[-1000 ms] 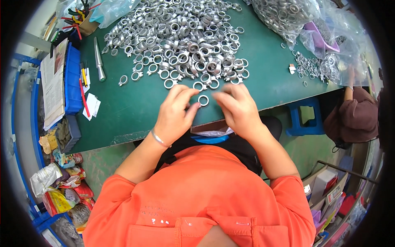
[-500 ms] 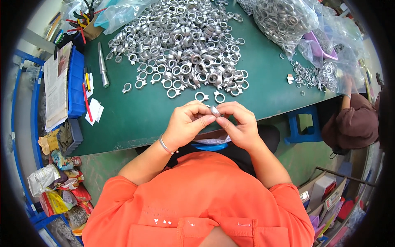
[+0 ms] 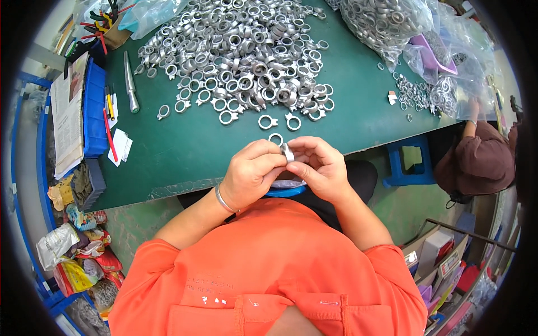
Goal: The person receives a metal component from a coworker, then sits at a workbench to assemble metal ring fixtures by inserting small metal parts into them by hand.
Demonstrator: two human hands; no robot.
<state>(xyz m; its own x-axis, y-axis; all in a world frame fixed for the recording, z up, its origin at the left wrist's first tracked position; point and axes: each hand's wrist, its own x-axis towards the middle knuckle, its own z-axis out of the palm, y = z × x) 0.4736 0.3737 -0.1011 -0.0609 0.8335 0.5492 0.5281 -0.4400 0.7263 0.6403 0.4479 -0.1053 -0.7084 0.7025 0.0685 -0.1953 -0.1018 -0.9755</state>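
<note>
Near the table's front edge, my left hand point(image 3: 250, 171) and my right hand point(image 3: 320, 168) are both closed on one silver metal ring point(image 3: 288, 153). It is pinched between fingertips and thumbs and turned edge-on, so part of its band is covered. Just beyond my left fingers lies a loose ring point(image 3: 275, 139) on the table. Two more, a ring with a small tab point(image 3: 268, 121) and another ring point(image 3: 292, 121), rest farther out. Behind them spreads a large heap of similar rings point(image 3: 246, 53).
A tapered metal rod point(image 3: 130, 84) lies left on the green table point(image 3: 168, 143), near a blue bin point(image 3: 95, 112) and pens. At right are a bag of rings point(image 3: 386, 28), a pink tray point(image 3: 428, 59) and small rings. Another person point(image 3: 479, 162) sits beyond a blue stool point(image 3: 410, 162).
The held ring has turned from facing broadside to edge-on. My left fingers have curled in more, and a loose ring now shows just beyond them. The whole view has shifted slightly.
</note>
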